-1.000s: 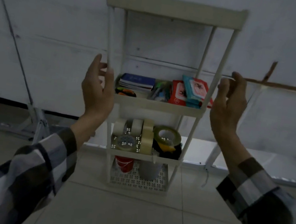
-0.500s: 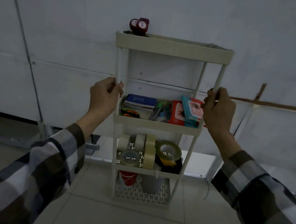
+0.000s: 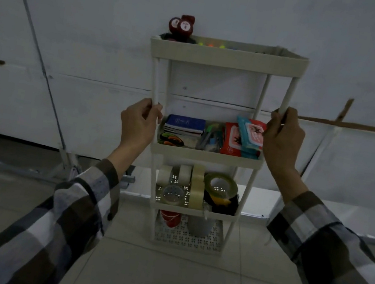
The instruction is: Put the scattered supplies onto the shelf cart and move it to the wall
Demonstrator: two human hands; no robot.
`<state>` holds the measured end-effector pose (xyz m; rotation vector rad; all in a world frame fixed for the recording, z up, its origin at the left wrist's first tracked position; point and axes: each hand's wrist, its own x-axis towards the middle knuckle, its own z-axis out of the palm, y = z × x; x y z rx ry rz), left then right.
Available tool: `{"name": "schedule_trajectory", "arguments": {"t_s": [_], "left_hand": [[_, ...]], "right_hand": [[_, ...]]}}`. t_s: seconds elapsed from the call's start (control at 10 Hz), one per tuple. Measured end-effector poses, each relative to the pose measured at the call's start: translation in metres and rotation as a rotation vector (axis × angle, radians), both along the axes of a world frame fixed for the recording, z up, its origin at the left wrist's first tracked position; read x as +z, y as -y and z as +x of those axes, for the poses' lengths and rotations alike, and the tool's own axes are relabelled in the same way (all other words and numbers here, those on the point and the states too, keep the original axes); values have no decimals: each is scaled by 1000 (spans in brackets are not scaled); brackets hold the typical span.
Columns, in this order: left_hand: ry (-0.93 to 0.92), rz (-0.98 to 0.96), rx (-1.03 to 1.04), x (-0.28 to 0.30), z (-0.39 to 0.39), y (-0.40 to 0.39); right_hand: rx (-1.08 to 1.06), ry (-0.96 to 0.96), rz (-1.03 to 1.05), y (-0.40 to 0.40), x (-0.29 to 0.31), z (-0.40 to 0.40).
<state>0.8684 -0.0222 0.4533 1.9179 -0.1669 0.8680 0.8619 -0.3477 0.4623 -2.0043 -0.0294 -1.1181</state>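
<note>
A white shelf cart point(image 3: 226, 58) with several tiers stands on the tiled floor, close in front of a white wall. My left hand point(image 3: 139, 123) is closed around its front left post, my right hand point(image 3: 282, 142) around its front right post. Dark red round items point(image 3: 181, 26) sit on the top tray. The second tier holds blue notebooks point(image 3: 184, 125), pens and red and teal packets point(image 3: 243, 138). Tape rolls point(image 3: 196, 187) fill the third tier. A red cup point(image 3: 170, 219) and a grey cup point(image 3: 200, 226) stand on the bottom tier.
The white wall point(image 3: 227, 5) rises just behind the cart. A slanted metal leg point(image 3: 65, 159) stands at the left and a white frame leg point(image 3: 320, 148) at the right. Pale floor tiles point(image 3: 159, 280) stretch in front of me.
A second ago both hands were open beside the posts; they have closed on them. The cart now looks smaller and farther away, with its top tray in view.
</note>
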Motion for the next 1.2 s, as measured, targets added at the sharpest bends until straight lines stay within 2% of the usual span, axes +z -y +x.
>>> {"name": "schedule_trajectory", "arguments": {"t_s": [0.3,0.4,0.6,0.7,0.8,0.9,1.0,1.1,1.2], "left_hand": [[115,-67,28,-15,8,10],[86,-90,49,-14,4,14],[-144,-10,53,10,-10,6],[-375,100,52,42,-22,2],[-607,132,43,85,-40,8],[-766,65,28,130,-73,14],[-821,77,-45,169,-112,13],[-870,53,-87,220,-154,11],[-897,7,-100,261,-199,9]], "right_hand": [[-29,72,81,-9,-13,11],[-18,16,116,-12,-14,8],[-3,-226,71,-12,9,-10],[-39,-438,-17,-6,31,-19],[-17,-685,-124,-1,71,-35],[62,-832,-115,4,111,-65],[89,-934,-108,9,141,-103],[130,-1026,-4,7,186,-147],[151,-1033,27,10,222,-191]]}}
